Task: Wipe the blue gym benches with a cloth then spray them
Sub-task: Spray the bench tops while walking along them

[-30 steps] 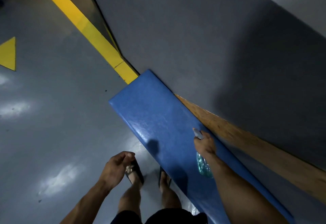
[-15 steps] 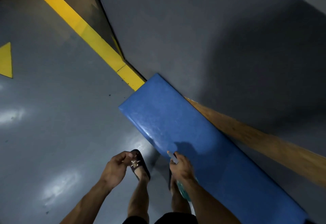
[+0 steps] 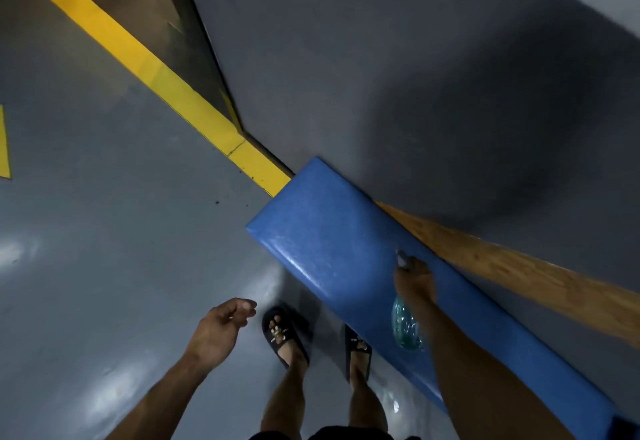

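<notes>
One long blue padded vinyl bench (image 3: 332,245) is in sight, one clear greenish plastic spray bottle (image 3: 406,328), two bare hands, and two feet in two black slip-on sandals (image 3: 282,334) with gold ornaments on the straps. No cloth shows anywhere in view.

The right hand (image 3: 415,278) is wrapped around the neck of the spray bottle, fingers curled about the head, its pale nozzle poking out just past the knuckles. The bottle's crinkled body hangs below the wrist, against the forearm. The bench lies directly under this hand and stretches away from it both ways: its squared end sits well ahead of the nozzle, and the rest runs back beneath the forearm out to the lower right corner. The left hand (image 3: 221,327) hangs free off to the side of the bench, over the glossy grey floor (image 3: 104,266), fingers loosely curled around nothing, the sandalled feet between it and the bench's near edge.

The bench top is a smooth, slightly shiny blue with rounded edges, and a pale sheen runs along its near rim in front of the right hand. Beyond the right hand a wooden plank (image 3: 502,266) borders the bench against the dark grey wall (image 3: 381,76). A broad yellow painted stripe (image 3: 156,69) runs off from the bench's end
</notes>
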{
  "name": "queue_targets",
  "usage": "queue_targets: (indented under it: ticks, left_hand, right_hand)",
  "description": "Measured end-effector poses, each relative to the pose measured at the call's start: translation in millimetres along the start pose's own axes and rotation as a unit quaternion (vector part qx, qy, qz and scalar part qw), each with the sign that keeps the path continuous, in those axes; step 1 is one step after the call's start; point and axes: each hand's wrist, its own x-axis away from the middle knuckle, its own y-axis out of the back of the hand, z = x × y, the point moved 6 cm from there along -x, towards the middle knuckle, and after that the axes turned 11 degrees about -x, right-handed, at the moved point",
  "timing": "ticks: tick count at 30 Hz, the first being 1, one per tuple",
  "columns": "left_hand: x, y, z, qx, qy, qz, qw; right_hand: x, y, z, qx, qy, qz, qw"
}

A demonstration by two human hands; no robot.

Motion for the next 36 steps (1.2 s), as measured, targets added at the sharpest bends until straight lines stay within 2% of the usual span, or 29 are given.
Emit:
queue_targets:
  ticks: [4, 8, 11, 14, 19, 22, 30, 34, 36]
  left_hand:
    - [-5.2, 11.9, -2.9, 0.007, -0.013, 0.001, 1.0]
    - [-9.7, 23.3, -4.7, 0.011, -0.023, 0.0, 1.0]
    - [-13.5, 30.3, -3.6, 0.017, -0.021, 0.0, 1.0]
    - [-16.1, 35.4, -1.7, 0.016, -0.017, -0.005, 1.0]
    - [-26.3, 42.6, -0.6, 0.022, -0.008, -0.011, 1.0]
    - [-35.5, 47.6, -4.5, 0.016, -0.003, -0.011, 1.0]
    - [-66.0, 54.3, -27.8, 0.032, 0.009, 0.001, 0.999]
    - [-77.7, 53.0, -46.8, 0.075, 0.018, 0.012, 0.997]
    - [-84.9, 53.2, -50.8, 0.07, 0.018, 0.017, 0.997]
  right_hand:
    - [31.3, -28.8, 14.4, -0.008, 0.035, 0.031, 0.999]
    - [71.1, -81.3, 16.3, -0.023, 0.081, 0.102, 0.991]
    - [91.6, -118.0, 11.9, 0.025, 0.086, 0.151, 0.985]
    - [99.4, -142.0, 6.0, 0.088, 0.064, 0.166, 0.98]
    - [81.0, -142.0, 11.4, 0.03, 0.014, 0.145, 0.989]
    - [52.7, -128.2, 25.6, -0.024, 0.021, 0.092, 0.995]
    - [-37.8, -70.3, 78.1, -0.01, 0.021, 0.016, 1.0]
    - [-49.7, -58.0, 96.2, 0.012, 0.028, 0.013, 0.999]
    - [-45.1, -63.2, 101.7, 0.023, 0.038, 0.036, 0.998]
